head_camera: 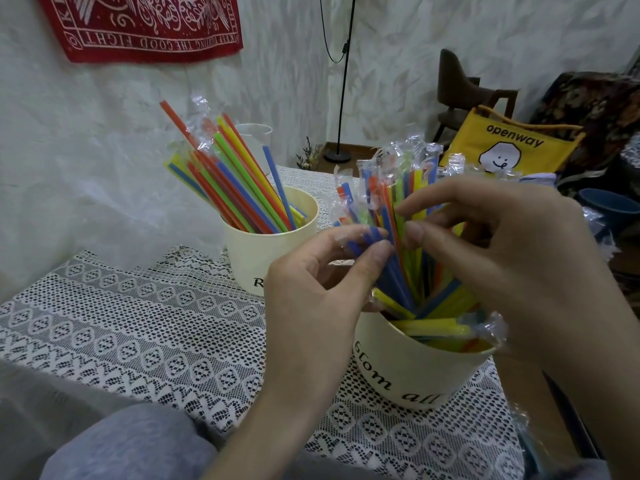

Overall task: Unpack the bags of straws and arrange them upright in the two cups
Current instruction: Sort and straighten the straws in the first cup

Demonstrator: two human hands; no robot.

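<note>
Grey fabric sleeves (131, 441) fill the bottom edge, above them white openwork lace cloth (138, 323) covering the bench; on it, near the right edge, stands a cream paper cup (412, 368) printed "from all", packed with thin plastic straws (408, 282) in crinkly clear wrappers, some upright, a few lying across the rim; left hand (311, 299) pinches blue straws between thumb and fingers; right hand (512, 251) has curled fingers parting the tops, thumb against them; farther back stands a second cream cup (263, 251), marked "R", its bare and wrapped straws (235, 178) leaning left; open lace lies to its left; behind hang a red banner (145, 26) reading "THE GOOD FIGHT" and a yellow "openway" bag (509, 147).
</note>
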